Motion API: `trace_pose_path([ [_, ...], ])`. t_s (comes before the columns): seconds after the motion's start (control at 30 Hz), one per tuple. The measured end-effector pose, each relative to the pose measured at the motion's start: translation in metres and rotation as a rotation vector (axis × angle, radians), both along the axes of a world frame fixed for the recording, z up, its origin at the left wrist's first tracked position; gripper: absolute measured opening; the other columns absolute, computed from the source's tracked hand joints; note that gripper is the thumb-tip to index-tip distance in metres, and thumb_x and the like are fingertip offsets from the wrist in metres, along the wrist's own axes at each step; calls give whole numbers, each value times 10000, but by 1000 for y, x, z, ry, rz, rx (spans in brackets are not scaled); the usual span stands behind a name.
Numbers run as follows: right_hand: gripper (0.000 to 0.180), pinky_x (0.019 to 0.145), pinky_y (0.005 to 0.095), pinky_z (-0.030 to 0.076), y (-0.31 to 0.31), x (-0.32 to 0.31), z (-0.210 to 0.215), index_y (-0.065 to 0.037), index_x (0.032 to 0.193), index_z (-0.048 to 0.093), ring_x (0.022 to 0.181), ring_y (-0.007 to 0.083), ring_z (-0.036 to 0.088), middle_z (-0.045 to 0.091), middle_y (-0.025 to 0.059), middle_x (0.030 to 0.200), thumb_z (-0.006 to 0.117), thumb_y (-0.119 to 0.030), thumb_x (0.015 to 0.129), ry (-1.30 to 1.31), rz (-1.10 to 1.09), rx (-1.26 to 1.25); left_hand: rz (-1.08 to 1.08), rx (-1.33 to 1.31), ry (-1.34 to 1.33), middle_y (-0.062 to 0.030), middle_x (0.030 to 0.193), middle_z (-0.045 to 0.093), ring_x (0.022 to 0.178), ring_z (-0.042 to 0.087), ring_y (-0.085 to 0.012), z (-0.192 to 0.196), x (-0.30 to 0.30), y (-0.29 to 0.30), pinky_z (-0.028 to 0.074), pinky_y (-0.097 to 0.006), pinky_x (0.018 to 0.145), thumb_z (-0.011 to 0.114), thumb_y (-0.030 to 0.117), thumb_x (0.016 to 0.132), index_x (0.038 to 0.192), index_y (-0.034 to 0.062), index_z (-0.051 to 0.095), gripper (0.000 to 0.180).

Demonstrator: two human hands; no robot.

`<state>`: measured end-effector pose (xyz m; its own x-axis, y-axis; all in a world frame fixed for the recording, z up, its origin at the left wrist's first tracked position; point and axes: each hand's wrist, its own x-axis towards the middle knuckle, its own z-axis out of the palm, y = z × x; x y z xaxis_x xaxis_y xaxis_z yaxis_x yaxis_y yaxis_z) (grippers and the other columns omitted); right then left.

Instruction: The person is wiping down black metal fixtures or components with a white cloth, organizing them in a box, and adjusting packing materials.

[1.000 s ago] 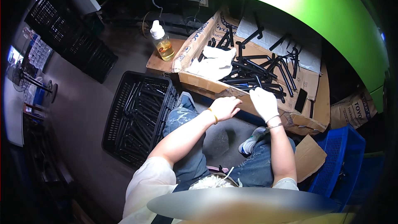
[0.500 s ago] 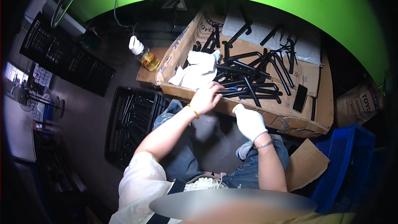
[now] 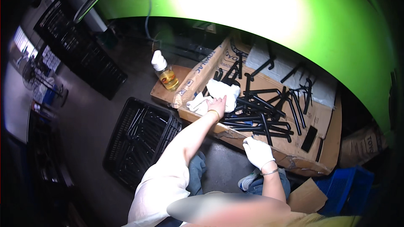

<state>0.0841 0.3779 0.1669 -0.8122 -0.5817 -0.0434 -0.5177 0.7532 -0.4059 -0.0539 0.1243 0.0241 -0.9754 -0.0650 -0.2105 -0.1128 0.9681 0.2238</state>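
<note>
My left hand (image 3: 216,106), bare with a yellow band at the wrist, lies on a crumpled white cloth (image 3: 225,90) at the left front of a cardboard box; its fingers are stretched over the cloth. My right hand (image 3: 258,152), in a white glove, is beside the box's front edge with its fingers curled together. What it holds, if anything, is hidden. Close by, inside the box, lie several black tubular parts with bent ends (image 3: 265,120), loosely heaped. A black phone-like slab (image 3: 309,138) lies to their right.
The shallow cardboard box (image 3: 311,166) has raised walls. Left of it stands a bottle of yellow liquid (image 3: 168,79) with a white top. A black crate (image 3: 113,143) full of black parts is on the floor. A blue crate (image 3: 347,189) stands at right, under a green curved panel (image 3: 345,29).
My left hand has moved from the black parts at the box's front edge leftward onto the white cloth. My right hand stays near the front edge. The view has shifted.
</note>
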Motion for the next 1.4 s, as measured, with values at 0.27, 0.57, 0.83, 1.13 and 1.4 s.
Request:
trace_pose_path([
  [0.27,197,719,402,521,-19,-27,-26,-84,1044,633,798,319,673,691,157,873,520,-222,963,-140,-106,-84,169,243,275,-174,1194,552,1165,518,-348,20,3,-28,477,-441,929,567,61,779,1151,149,670,396],
  [0.57,508,896,287,447,-17,-37,-44,-46,1412,398,960,131,533,538,79,1179,556,-23,930,-22,-434,-529,367,1397,527,-124,879,590,835,618,-261,149,38,-47,475,-364,763,606,327,862,1021,88,512,302],
  [0.83,1072,1168,438,245,-122,-35,36,-53,1545,116,1442,321,248,225,175,1570,793,-191,725,173,-169,-480,116,1881,535,-116,891,509,847,590,-281,167,87,-23,486,-390,742,533,146,843,867,61,499,94],
  [1.13,504,1038,324,426,-73,-56,9,-2,1423,393,1210,234,516,509,124,1351,542,-172,973,-241,-623,-816,-134,1450,398,-114,950,559,864,547,-217,210,122,-31,463,-335,814,671,155,709,944,21,551,296],
  [1.4,433,979,335,465,-20,-66,10,-32,1348,470,1126,191,554,573,70,1224,571,-209,966,-556,-578,-1292,-100,1365,-162,-247,1443,366,1309,433,-356,127,68,-22,458,-453,1008,731,457,829,1506,53,235,932],
])
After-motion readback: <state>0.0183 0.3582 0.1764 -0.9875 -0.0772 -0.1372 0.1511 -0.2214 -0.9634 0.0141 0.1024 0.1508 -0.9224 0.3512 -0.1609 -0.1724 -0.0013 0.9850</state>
